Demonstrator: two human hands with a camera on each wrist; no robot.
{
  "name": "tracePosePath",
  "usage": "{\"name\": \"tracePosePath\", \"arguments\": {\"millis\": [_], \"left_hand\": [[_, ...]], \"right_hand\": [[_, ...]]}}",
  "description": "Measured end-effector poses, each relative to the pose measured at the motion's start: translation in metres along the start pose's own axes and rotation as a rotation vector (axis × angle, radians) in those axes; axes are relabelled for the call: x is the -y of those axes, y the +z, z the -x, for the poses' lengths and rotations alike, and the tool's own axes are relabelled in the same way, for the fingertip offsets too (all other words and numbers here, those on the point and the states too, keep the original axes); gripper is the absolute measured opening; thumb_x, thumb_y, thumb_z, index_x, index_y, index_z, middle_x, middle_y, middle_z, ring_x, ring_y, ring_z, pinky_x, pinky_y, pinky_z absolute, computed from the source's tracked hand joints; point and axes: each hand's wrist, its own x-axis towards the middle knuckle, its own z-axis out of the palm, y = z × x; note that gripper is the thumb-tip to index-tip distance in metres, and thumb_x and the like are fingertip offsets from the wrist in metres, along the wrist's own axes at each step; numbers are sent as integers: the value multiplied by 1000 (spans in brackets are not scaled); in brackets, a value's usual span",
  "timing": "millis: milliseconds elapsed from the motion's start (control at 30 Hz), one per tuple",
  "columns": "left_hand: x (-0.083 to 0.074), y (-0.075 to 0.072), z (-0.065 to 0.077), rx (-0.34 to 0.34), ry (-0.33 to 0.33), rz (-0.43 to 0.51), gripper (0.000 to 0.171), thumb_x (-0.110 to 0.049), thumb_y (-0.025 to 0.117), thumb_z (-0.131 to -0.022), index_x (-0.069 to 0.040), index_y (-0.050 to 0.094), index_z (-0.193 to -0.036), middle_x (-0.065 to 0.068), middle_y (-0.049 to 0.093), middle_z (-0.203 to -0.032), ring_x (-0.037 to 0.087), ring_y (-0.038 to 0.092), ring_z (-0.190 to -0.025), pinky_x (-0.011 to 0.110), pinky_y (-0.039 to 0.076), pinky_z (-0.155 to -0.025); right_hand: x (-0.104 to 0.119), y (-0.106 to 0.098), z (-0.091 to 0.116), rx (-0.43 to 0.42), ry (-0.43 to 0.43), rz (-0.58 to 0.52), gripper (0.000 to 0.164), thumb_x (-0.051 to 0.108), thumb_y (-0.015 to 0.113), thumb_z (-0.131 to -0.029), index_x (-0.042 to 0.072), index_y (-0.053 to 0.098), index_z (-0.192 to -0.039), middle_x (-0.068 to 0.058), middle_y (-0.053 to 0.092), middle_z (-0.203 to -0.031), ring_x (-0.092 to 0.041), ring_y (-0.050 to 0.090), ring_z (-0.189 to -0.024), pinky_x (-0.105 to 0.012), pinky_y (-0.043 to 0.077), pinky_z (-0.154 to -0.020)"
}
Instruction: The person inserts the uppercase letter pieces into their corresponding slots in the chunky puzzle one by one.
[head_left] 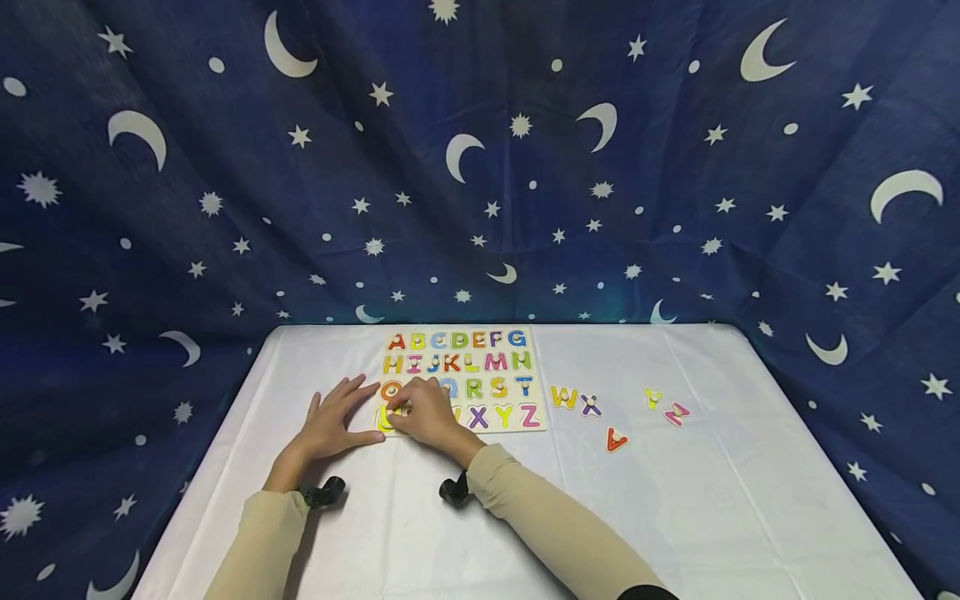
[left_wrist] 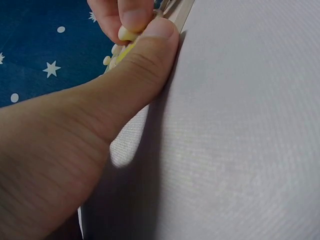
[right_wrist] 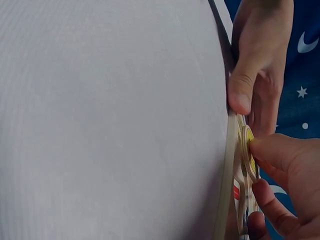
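A wooden alphabet puzzle board [head_left: 517, 401] lies at the back of the table, with knobbed letter pieces in its upper rows. My right hand [head_left: 431, 414] pinches the knob of a yellow letter piece [right_wrist: 248, 150], which looks like the U. That piece sits tilted over the board's front left corner, partly hidden by the fingers. At the board's left edge is my left hand [head_left: 330, 432], fingers spread and thumb [left_wrist: 150, 55] right at the front corner. The right hand covers part of the bottom row.
Right of the board lie loose letters: a yellow-orange W [head_left: 564, 397], a purple X [head_left: 591, 405], a red V [head_left: 616, 439], a yellow Y [head_left: 653, 399] and a pink Z [head_left: 677, 413]. A white cloth covers the table [head_left: 675, 517]. Behind hangs a dark blue star-patterned curtain [head_left: 420, 100].
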Motion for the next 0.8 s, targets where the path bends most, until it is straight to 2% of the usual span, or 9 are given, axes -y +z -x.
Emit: {"name": "tracePosePath", "arguments": {"millis": [200,367,667,800], "left_hand": [[-1,0,-1,5,-1,4,95,-54,88,-75,-15,50,-152,22,34,-163,48,20,-152,80,0,-114],[-1,0,0,7,-6,3,94,-52,88,-75,-14,51,-152,22,33,-163,48,20,-152,80,0,-114],[-3,0,-1,18,-16,-5,94,-53,88,-75,-15,50,-153,21,33,-164,47,19,-153,79,-1,-115],[-2,0,-1,16,-17,-9,94,-54,88,-75,-15,50,-152,21,33,-164,48,20,-152,80,0,-114]], "right_hand": [[4,7,0,-4,39,69,5,31,85,-82,30,81,-86,13,65,-90,-10,48,-86,-30,34,-73],[8,9,2,9,70,79,5,32,86,-83,31,81,-85,12,64,-91,-10,47,-87,-31,33,-74],[9,10,3,-4,78,94,7,33,86,-82,30,82,-87,11,64,-93,-12,48,-89,-30,33,-74],[10,9,3,3,75,100,6,32,85,-83,29,82,-87,12,64,-93,-13,49,-90,-34,37,-78]]}}
